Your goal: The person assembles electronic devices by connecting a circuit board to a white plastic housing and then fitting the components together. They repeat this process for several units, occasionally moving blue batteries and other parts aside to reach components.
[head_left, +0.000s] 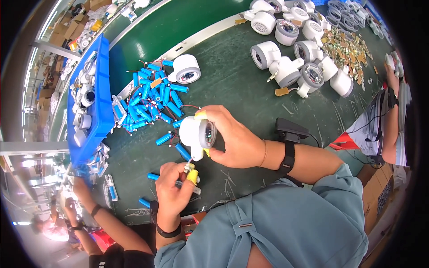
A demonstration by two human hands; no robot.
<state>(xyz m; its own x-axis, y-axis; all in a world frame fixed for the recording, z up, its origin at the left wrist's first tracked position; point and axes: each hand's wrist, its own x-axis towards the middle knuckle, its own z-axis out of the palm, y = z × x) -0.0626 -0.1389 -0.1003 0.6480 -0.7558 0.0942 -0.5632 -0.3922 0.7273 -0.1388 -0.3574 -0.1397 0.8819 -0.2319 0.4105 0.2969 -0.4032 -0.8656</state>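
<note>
My right hand point(239, 140) is closed round a white round housing point(190, 133) with a grey ring, a circuit board showing inside. Yellow tape wraps some of its fingers. From the housing's short neck a thin wire point(189, 161) runs down to my left hand point(172, 187). That hand is closed in a pinch on a small white connector point(187, 169) at the wire's end, its thumb taped yellow. A pale piece shows beneath the thumb, too small to name. Just beyond both hands, blue cylindrical batteries point(156, 98) with red and black leads lie heaped.
Another white housing point(187, 67) stands beside the batteries. Several more housings point(286, 71) and a pile of small circuit boards point(344, 49) lie at the far right. A blue bin point(105, 89) of white parts stands left. Co-workers' arms point(111, 223) reach in from both sides; a black device point(290, 129) sits by my right forearm.
</note>
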